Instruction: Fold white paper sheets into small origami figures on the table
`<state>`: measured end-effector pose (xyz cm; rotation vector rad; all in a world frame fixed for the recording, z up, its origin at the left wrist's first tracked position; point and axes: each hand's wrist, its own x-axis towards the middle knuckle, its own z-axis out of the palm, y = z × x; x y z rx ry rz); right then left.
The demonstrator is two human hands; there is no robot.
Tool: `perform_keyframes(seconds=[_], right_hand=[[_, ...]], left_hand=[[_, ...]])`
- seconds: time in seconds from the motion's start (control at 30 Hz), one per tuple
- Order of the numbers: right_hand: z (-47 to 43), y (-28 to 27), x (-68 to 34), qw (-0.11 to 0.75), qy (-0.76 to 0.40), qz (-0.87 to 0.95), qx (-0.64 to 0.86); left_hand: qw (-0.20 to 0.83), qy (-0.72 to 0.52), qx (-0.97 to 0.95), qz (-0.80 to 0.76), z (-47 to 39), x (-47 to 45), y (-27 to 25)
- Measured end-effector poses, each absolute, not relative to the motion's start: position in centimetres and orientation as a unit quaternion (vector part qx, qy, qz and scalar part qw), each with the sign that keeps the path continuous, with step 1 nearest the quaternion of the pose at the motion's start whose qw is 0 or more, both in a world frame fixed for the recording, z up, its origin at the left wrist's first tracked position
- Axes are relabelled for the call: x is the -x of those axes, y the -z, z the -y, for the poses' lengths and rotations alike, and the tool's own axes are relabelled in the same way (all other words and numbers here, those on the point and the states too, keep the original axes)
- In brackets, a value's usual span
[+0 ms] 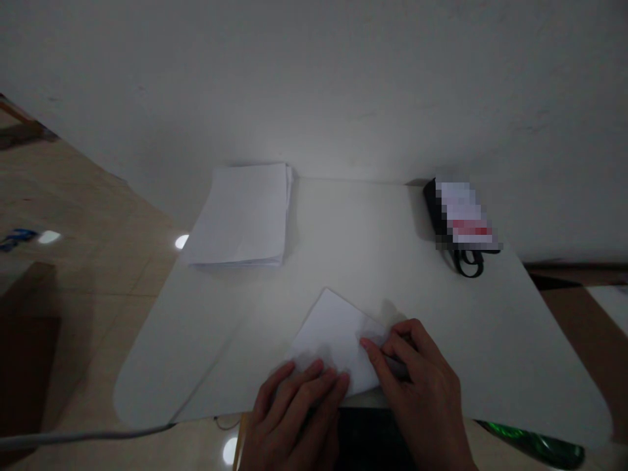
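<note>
A piece of white paper (pixel 338 327) lies turned at an angle near the table's front edge, one corner pointing away from me. My left hand (pixel 297 409) rests on its near left part, fingers stretched out over the sheet. At the right side, my right hand (pixel 417 379) has its thumb and fingers closed around the paper's right corner, with the thumb on top. A greyish, shadowed strip shows between that thumb and the fingers; it looks like part of the paper. The near edges of the sheet are partly hidden under both hands.
A stack of white paper (pixel 240 212) sits at the back left of the white table (pixel 343 229). At the back right stands a black case with a strap (pixel 468 261), its top blurred out. A wall (pixel 314 85) borders the far edge. A grey cable (pixel 88 437) runs at lower left.
</note>
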<state>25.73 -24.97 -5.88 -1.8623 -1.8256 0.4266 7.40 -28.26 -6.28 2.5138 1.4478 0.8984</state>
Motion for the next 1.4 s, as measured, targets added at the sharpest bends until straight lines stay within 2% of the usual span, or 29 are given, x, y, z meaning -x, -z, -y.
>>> perform_keyframes(seconds=[0.2,0.33,0.57,0.8,1.2,1.27,1.4], right_hand=[[24.9,6.0,-25.8,0.25,-0.149,0.672,0.681],[24.8,6.0,-25.8,0.253,-0.149,0.673,0.679],[24.2,6.0,-25.9,0.244,-0.147,0.675,0.681],[23.0,6.0,-26.4,0.263,-0.158,0.689,0.657],[22.1,6.0,-26.4,0.289,-0.205,0.681,0.641],[22.5,5.6,-26.3,0.318,-0.169,0.672,0.647],[24.8,4.9,-25.8,0.397,-0.015,0.689,0.606]], left_hand=[[0.058,-0.295,-0.829,-0.472,28.0,-7.5,5.7],[0.098,-0.264,-0.843,-0.458,26.7,-7.0,4.7],[0.157,-0.222,-0.899,-0.344,23.3,-5.5,3.8],[0.146,-0.213,-0.899,-0.354,23.7,-5.8,4.4],[0.04,-0.19,-0.918,-0.346,23.7,-7.1,4.7],[0.025,-0.189,-0.917,-0.351,24.0,-7.2,4.8],[0.02,-0.18,-0.918,-0.353,24.4,-7.2,5.1]])
